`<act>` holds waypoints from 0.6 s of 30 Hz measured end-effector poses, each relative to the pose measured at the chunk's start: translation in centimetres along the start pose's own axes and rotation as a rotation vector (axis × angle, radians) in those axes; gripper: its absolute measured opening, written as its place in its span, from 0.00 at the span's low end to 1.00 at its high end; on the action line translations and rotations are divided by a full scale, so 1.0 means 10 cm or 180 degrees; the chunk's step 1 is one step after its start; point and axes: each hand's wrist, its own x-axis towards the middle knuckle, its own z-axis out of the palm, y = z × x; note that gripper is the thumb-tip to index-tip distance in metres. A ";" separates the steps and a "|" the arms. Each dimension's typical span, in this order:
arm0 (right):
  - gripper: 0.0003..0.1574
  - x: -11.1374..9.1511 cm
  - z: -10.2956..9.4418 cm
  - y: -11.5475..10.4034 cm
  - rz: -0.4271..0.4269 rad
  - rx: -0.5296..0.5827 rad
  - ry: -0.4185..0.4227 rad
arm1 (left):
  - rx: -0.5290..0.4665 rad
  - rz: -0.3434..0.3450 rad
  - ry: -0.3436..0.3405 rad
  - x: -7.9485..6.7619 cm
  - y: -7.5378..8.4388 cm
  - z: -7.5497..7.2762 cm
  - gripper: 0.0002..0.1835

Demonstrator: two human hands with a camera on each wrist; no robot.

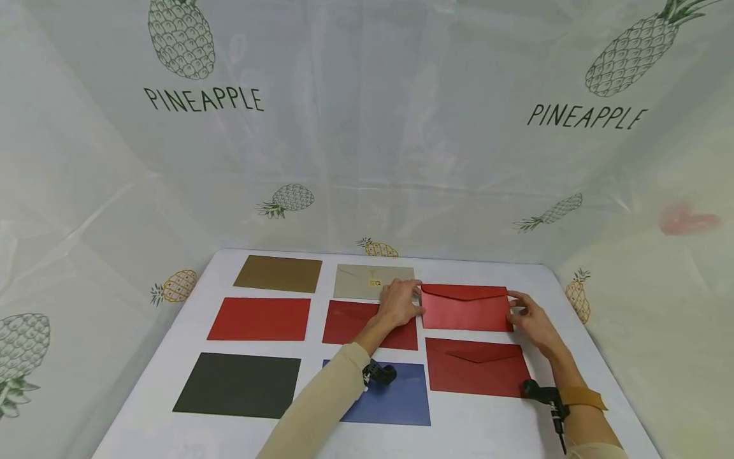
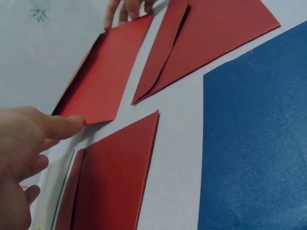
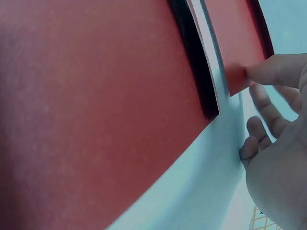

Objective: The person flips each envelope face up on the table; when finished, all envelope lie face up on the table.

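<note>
A bright red envelope (image 1: 464, 313) with its flap along the far edge lies at the back right of the white table, held at both short ends. My left hand (image 1: 399, 302) grips its left end; in the left wrist view the thumb (image 2: 67, 125) touches a corner. At the opposite end, my right hand (image 1: 534, 322) pinches the edge, with the thumb (image 3: 276, 72) against the front face. Under my left hand and wrist is a dark red envelope (image 1: 350, 322), partly covered. Nearer me, below the held envelope, lies another dark red envelope (image 1: 476, 370) with its flap side up.
A grey-beige envelope (image 1: 352, 280) with a small yellow label lies behind my left hand. My left forearm covers part of a blue envelope (image 1: 401, 398). On the left are brown (image 1: 278, 274), red (image 1: 259, 319) and black (image 1: 237, 384) envelopes. A pineapple-print sheet (image 1: 367, 140) surrounds the table.
</note>
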 end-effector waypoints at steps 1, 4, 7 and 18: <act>0.38 0.00 0.00 0.00 0.0016 -0.0045 -0.0009 | 0.0037 -0.0007 -0.0050 0.00 0.01 0.00 0.35; 0.36 0.04 0.03 0.05 0.0025 -0.0212 -0.0001 | 0.0115 0.0003 -0.0162 0.01 0.02 -0.01 0.33; 0.35 0.06 0.05 0.05 0.0023 -0.0416 -0.0023 | 0.0200 -0.0029 -0.0306 0.01 0.03 -0.02 0.32; 0.32 0.03 0.00 0.09 -0.0060 -0.0563 -0.0060 | 0.0139 -0.0245 -0.0549 -0.04 0.01 -0.02 0.29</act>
